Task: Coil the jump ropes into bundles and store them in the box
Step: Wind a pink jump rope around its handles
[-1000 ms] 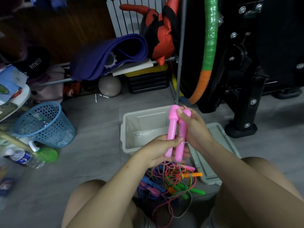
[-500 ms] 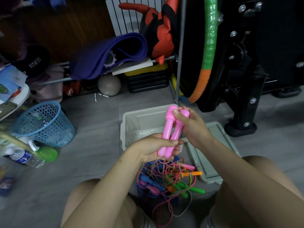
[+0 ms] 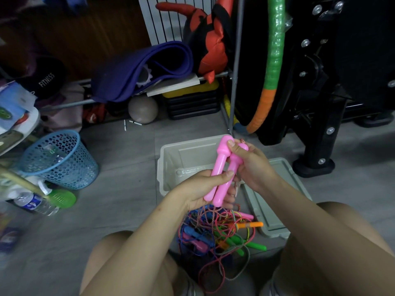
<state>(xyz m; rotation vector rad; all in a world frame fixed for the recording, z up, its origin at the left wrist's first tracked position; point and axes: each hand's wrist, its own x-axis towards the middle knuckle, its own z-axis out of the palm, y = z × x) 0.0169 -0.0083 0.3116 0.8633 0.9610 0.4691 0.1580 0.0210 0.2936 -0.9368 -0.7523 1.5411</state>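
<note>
Tilting the pink handles off upright since a second ago, tops leaning right, low ends dropping toward the lap. Gripping both handles side by side: left hand curling round the low ends, right hand pinching the tops, thumb across them. Trailing a twisted cord down into the tangle of ropes on the floor, so probably just starting the coil. Waiting open right behind the hands, the grey box; lying beside it, the lid. Likely snagging on that knotted pile. Crowding the left, a blue basket and water bottle.
</note>
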